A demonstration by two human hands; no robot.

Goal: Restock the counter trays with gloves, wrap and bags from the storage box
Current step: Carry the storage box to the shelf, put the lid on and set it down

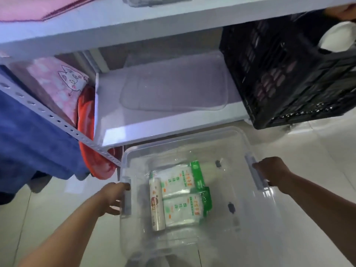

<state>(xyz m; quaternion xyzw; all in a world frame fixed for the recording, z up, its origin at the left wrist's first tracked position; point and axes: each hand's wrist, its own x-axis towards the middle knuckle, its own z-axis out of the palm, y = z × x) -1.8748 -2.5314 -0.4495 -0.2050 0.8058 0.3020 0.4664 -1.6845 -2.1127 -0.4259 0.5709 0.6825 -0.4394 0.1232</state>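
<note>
Two hands on clear storage box [192, 143], lower centre of frame, sitting on pale floor [317, 147]. Left hand [113, 197] curled round grey latch handle [127, 199] on left wall; right hand [273, 172] gripping grey handle [256, 174] on right rim. Inside box: two green-and-white packs [181, 195] side by side, wrap roll [157, 205] touching their left edge. Black crate [289, 74] upper right, white shelf [154, 116] mid-frame.
</note>
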